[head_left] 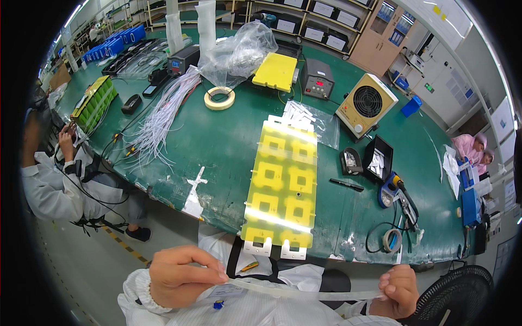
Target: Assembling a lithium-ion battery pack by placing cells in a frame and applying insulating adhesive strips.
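Observation:
A long, narrow whitish strip (304,295), which looks like tape, stretches between my two hands below the table's front edge. One end is pinched between the thumb and fingers of my left hand (182,275). At the strip's other end, my right hand (398,292) has its fingers curled closed around it. Beyond them, a translucent yellow panel (281,187) with rows of square outlines lies on the green table (217,141). White tabs (293,250) stick out from its near end. Neither hand touches the panel.
On the right are a black marker (346,185), a black bin (378,159) of white pieces, a soldering iron stand (387,191), a tape roll (392,239) and an ionizer fan (366,103). White wires (163,119) and masking tape (219,98) lie left. A co-worker (70,179) sits far left.

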{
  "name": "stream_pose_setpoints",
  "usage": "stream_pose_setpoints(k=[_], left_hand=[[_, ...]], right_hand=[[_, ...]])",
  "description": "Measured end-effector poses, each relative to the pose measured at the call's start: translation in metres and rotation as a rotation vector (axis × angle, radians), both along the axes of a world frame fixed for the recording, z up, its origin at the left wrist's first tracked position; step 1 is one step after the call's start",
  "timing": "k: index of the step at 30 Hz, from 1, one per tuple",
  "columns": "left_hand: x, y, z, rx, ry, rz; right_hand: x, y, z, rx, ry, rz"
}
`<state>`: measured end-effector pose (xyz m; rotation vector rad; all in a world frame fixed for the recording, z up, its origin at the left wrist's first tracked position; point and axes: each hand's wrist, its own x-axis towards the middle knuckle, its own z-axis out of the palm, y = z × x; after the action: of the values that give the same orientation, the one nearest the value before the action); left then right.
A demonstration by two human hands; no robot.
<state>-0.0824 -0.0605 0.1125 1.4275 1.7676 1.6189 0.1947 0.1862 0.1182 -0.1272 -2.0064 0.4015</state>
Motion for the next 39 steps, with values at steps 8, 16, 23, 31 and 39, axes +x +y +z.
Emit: stream_pose_setpoints(k=[8, 16, 23, 31, 39], left_hand=[[-0.035, 0.039, 0.008, 0.081, -0.543, 0.157], [-0.070, 0.066, 0.001, -0.059, -0.115, 0.130], [-0.074, 0.059, -0.013, -0.049, -0.291, 0.010], [-0.087, 0.067, -0.023, 0.036, -0.250, -0.015], [-0.092, 0.066, -0.054, -0.148, -0.838, -0.238]], right_hand=[[-0.051, 0.011, -0.022, -0.434, 0.093, -0.063], [-0.081, 0.029, -0.020, -0.626, 0.024, -0.114], [-0.082, 0.032, -0.028, -0.657, -0.027, -0.175], [-0.057, 0.040, -0.026, -0.650, -0.186, -0.423], [-0.061, 0.033, -0.017, -0.772, -0.273, -0.414]])
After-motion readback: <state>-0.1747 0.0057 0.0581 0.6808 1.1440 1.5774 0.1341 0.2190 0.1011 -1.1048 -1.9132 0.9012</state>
